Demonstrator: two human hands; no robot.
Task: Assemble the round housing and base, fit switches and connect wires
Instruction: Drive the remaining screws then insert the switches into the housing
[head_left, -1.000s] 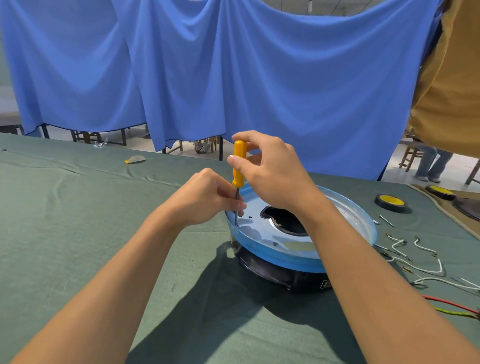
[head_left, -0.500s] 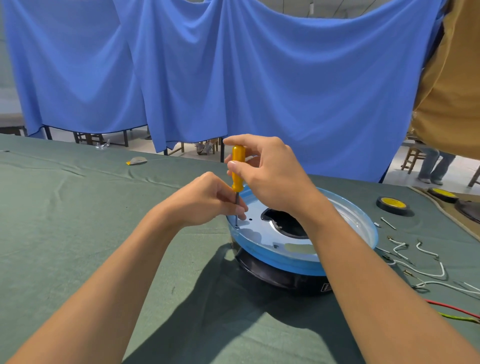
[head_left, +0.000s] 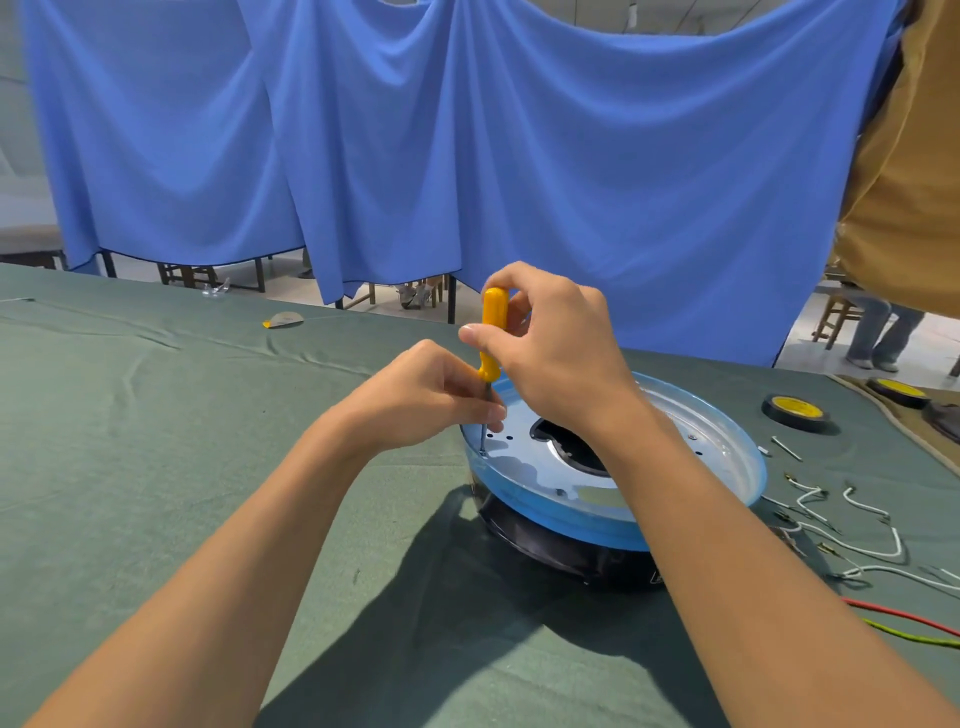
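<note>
A round metal plate with a blue film rim (head_left: 727, 457) sits on a black round housing (head_left: 561, 551) on the green cloth. My right hand (head_left: 556, 353) grips the yellow handle of a small screwdriver (head_left: 492, 332), held upright. Its tip stands on the plate's left edge, at a screw hole. My left hand (head_left: 426, 400) pinches the thin shaft just above the tip. A dark irregular opening (head_left: 566, 441) shows in the plate's middle.
To the right lie several white wires (head_left: 852, 525), a red wire (head_left: 904, 616), a green wire (head_left: 909, 636), loose screws (head_left: 785, 448) and a roll of yellow-cored tape (head_left: 795, 410). A small yellow-edged scrap (head_left: 283, 320) lies far left. Blue drapes hang behind; a person's legs stand far right.
My right hand's fingers have shifted around the handle, as in turning it. The screwdriver stays upright on the same spot; my left hand holds still.
</note>
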